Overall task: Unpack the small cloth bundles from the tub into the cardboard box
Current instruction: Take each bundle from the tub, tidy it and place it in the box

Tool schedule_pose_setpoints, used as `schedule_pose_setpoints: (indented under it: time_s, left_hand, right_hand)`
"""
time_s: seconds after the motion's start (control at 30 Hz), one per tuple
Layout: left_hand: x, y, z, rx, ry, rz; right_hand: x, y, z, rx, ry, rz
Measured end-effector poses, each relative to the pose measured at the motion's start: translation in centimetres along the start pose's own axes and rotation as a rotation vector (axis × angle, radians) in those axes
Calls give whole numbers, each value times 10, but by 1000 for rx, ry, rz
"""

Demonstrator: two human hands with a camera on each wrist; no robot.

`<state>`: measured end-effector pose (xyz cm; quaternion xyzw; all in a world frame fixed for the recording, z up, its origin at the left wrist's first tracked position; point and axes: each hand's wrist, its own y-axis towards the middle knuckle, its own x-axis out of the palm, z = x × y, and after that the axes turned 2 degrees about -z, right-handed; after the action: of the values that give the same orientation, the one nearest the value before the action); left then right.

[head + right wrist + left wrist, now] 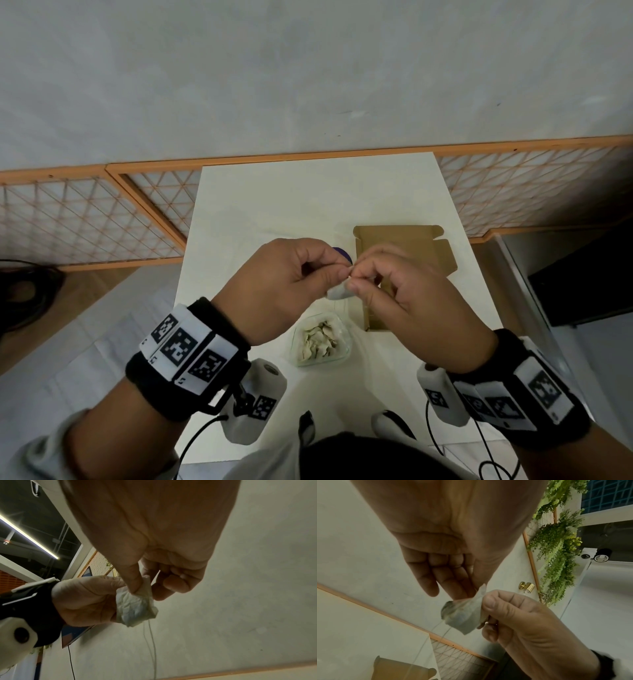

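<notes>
Both hands hold one small pale cloth bundle (339, 292) in the air above the white table (260, 205). My left hand (291, 274) pinches its top edge between thumb and fingers. My right hand (387, 284) pinches the same bundle (464, 616) from the other side. A thin thread (151, 642) hangs down from the bundle (135, 607). Below the hands stands a clear tub (346, 353) with several pale bundles inside. The open cardboard box (421, 246) lies flat on the table behind my right hand, partly hidden by it.
A purple round object (344, 255) peeks out behind my left hand's fingers. Orange-framed lattice panels (85, 219) run along the floor at the grey wall. Cables (489, 459) trail at the table's near edge.
</notes>
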<state>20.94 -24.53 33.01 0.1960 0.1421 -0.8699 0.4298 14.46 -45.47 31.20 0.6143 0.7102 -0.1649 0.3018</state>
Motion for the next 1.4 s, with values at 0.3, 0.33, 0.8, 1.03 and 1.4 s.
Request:
schedule_pose_setpoints:
  time_s: [0.3, 0.33, 0.8, 1.03, 1.4]
  left_hand:
    - [6, -4, -1, -8, -111, -4]
    - [7, -2, -3, 5, -76, 9]
    - [34, 19, -17, 10, -105, 84]
    - [43, 9, -77, -208, 40, 38]
    - [68, -22, -160, -465, 366, -158]
  right_hand:
    - [8, 0, 2, 84, 102, 66]
    - [9, 1, 3, 92, 108, 64]
    - [-18, -7, 21, 137, 45, 41]
    - [-42, -33, 71, 220, -105, 56]
    - [50, -23, 214, 568, -147, -239]
